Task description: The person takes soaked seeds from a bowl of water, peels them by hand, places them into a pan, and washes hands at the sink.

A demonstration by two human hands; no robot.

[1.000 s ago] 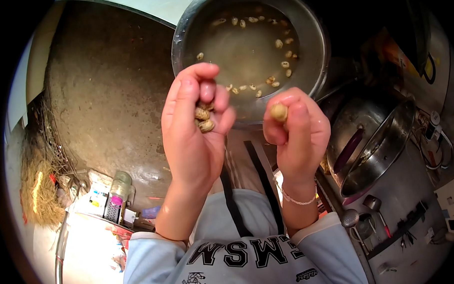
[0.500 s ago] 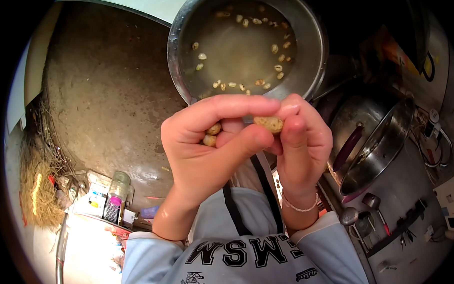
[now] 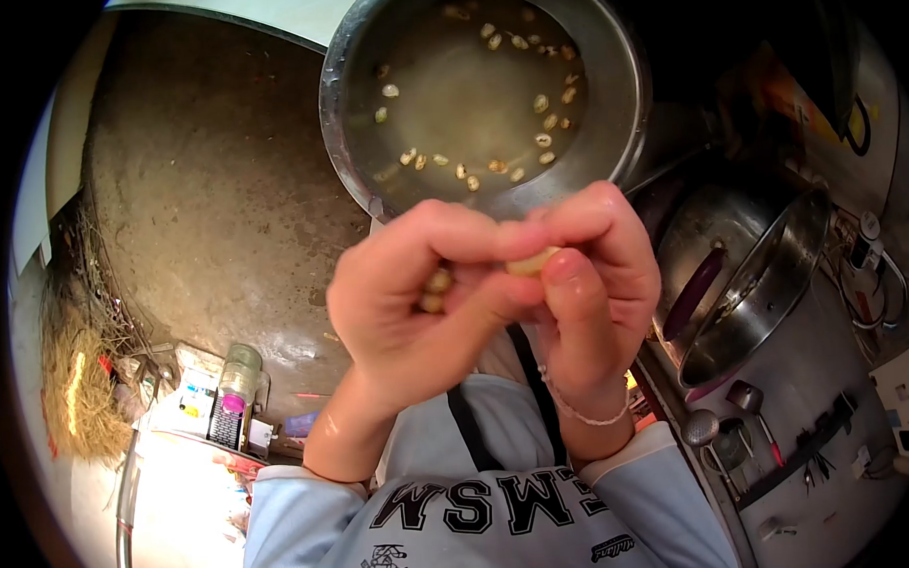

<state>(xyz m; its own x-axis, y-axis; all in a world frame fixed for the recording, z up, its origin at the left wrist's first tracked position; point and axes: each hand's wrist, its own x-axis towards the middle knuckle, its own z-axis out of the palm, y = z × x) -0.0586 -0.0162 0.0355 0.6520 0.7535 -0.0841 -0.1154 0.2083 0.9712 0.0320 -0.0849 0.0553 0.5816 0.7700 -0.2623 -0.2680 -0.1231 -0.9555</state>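
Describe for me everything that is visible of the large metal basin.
The large metal basin is round and silvery, with a shiny rim. It sits open side up, cut by the picture's top edge, and holds murky water with pale peanuts, mostly in a loose ring. The left hand and right hand hide part of its near rim; contact is unclear.

A pale yellow-tan peanut [image 3: 529, 264] contrasts with the cream floating peanuts [image 3: 543, 141], several blotched dark brown, in murky olive-brown water [image 3: 468, 103] inside a silver-grey basin [image 3: 333, 118]. Bold black lettering [image 3: 469, 506] marks a grey-blue shirt [image 3: 449, 550] with light-blue sleeves [image 3: 293, 520], near black cords [image 3: 470, 424] and a pale pinkish bracelet [image 3: 584, 417]. The brown floor [image 3: 210, 172] is mottled with darker patches, and a long object [image 3: 695, 294] is deep purple.
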